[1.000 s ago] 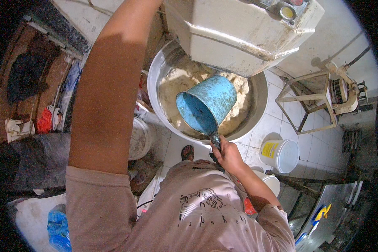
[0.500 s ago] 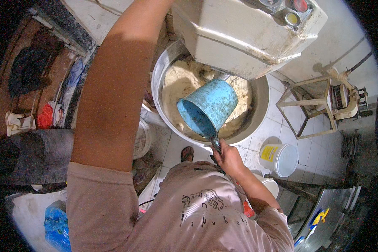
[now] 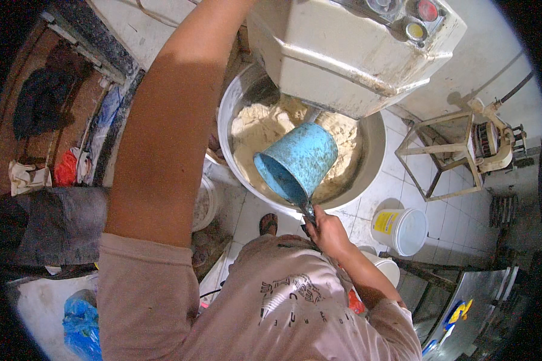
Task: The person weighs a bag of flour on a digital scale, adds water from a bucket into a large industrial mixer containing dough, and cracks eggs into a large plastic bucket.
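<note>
My right hand (image 3: 331,233) is closed round the dark handle of a blue plastic dipper (image 3: 310,150). The dipper's worn, speckled body is tipped on its side above a large metal mixing bowl (image 3: 377,150), its mouth facing left toward me. Pale, lumpy dough (image 3: 256,127) fills much of the bowl, partly hidden behind the dipper. Over the bowl's far side juts the cream head of a mixing machine (image 3: 337,66). My left arm (image 3: 174,102) stretches up past the machine's left side, and its hand lies beyond the upper edge of the picture.
A white bucket (image 3: 408,231) with a yellow label stands on the tiles to the right. Beyond it is a metal frame stand (image 3: 439,147) beside a motor-like unit. A metal-topped table (image 3: 473,307) is at lower right, and a blue plastic bag (image 3: 81,325) at lower left.
The dipper has come slightly lower and nearer to me, still in my right hand. The dough at the far side of the bowl has shifted. My left arm stays raised.
</note>
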The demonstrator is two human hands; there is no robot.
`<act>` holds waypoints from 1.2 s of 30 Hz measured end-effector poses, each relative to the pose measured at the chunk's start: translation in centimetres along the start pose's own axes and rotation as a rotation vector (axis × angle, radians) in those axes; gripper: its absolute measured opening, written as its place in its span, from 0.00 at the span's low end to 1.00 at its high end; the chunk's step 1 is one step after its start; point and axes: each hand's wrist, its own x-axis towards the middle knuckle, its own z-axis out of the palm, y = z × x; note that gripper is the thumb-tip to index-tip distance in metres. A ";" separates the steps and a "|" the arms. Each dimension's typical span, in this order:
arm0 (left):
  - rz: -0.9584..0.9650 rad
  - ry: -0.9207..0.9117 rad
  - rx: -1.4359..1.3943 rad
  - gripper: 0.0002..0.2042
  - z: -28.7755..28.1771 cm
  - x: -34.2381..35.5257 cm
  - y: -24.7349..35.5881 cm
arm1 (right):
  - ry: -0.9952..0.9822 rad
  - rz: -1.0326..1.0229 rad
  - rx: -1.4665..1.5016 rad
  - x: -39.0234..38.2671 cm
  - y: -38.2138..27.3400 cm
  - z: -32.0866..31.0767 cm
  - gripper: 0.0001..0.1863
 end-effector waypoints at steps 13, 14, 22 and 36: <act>0.064 0.014 0.024 0.22 0.5 0.1 -0.4 | -0.026 -0.009 -0.079 -0.1 1.5 1.4 0.14; 0.048 0.021 0.025 0.22 0.6 0.0 -0.3 | -0.006 -0.021 -0.082 -0.2 1.6 1.5 0.16; 0.072 0.039 0.057 0.22 1.0 -0.2 -1.1 | -0.097 0.018 -0.246 -1.1 1.4 -0.2 0.12; 0.043 0.058 0.069 0.22 1.6 -0.3 -0.5 | 0.090 0.034 0.452 1.7 -0.3 -0.5 0.12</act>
